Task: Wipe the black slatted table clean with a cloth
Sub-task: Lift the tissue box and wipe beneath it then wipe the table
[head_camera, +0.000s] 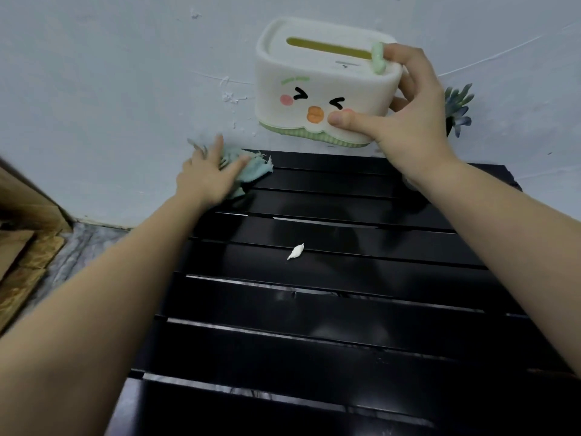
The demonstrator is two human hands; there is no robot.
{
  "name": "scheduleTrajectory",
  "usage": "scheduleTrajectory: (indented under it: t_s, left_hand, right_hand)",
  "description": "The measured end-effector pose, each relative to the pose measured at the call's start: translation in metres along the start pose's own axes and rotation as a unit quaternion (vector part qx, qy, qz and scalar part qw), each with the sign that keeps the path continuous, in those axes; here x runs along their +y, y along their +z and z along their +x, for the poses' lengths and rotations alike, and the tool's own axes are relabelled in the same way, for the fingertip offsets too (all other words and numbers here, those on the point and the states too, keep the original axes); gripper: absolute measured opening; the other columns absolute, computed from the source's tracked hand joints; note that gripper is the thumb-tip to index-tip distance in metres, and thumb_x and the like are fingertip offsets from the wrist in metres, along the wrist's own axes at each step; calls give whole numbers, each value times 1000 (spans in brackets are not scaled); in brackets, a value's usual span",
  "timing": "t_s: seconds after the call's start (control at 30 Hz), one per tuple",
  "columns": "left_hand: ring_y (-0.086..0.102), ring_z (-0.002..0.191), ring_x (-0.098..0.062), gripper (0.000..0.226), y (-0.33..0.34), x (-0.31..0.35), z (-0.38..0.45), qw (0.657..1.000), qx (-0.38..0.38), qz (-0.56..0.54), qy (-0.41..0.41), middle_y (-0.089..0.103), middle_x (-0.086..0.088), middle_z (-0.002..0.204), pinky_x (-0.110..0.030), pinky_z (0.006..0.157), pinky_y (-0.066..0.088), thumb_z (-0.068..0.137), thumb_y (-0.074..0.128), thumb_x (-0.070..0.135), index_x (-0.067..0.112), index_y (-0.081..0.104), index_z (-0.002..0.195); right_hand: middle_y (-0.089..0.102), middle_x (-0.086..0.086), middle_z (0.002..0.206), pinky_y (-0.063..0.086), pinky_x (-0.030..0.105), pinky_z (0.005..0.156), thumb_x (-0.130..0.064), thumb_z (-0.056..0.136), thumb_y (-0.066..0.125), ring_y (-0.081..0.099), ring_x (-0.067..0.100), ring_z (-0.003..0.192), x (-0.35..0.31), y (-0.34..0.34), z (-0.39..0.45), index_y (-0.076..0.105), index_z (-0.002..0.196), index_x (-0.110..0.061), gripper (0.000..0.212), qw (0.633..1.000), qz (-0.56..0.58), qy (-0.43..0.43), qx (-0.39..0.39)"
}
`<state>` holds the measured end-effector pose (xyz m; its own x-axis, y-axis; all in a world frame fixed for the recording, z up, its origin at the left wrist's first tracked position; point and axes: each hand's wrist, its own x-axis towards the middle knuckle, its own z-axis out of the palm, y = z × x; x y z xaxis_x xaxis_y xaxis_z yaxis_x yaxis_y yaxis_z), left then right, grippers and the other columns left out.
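The black slatted table (pixel 330 309) fills the lower middle of the head view. At its far left corner my left hand (pixel 209 174) presses a frayed light-blue cloth (pixel 254 169) flat against the slats. My right hand (pixel 412 102) grips a white tissue box (pixel 314 83) with a cartoon face and green base, holding it lifted above the table's far edge, against the wall. A small white scrap of paper (pixel 296 251) lies on a middle slat.
A pale wall (pixel 125 73) rises right behind the table. A small artificial plant (pixel 459 108) shows behind my right hand. Brown cardboard (pixel 22 234) sits on the marbled floor (pixel 78 247) to the left.
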<state>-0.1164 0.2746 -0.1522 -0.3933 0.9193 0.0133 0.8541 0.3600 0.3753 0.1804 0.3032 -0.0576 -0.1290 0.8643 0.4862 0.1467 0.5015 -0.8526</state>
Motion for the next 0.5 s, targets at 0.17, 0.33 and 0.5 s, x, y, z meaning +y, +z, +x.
scheduleTrajectory:
  t_s: [0.17,0.33,0.5]
  left_hand:
    - [33,139,-38,64,28,25,0,996,36,74,38,32,-7,160,-47,113,27,96,33,69,37,38,151]
    - [43,128,-36,49,47,73,-20,978,19,48,202,43,-1,155,-39,105,35,101,42,53,37,46,148]
    - [56,110,-31,55,63,107,-58,922,-62,-32,382,61,-1,139,-44,95,44,96,37,57,30,60,137]
  right_hand:
    - [59,0,132,52,33,101,-39,55,97,57,13,124,9,2,1,55,128,-19,86,1000,-2,-3,-3]
    - [61,-2,129,54,31,96,-40,56,96,59,9,120,9,7,3,55,127,-19,85,1000,-10,-1,-5]
    - [62,-2,126,54,34,97,-40,55,97,60,11,118,12,15,4,56,125,-17,85,1000,-16,-2,-2]
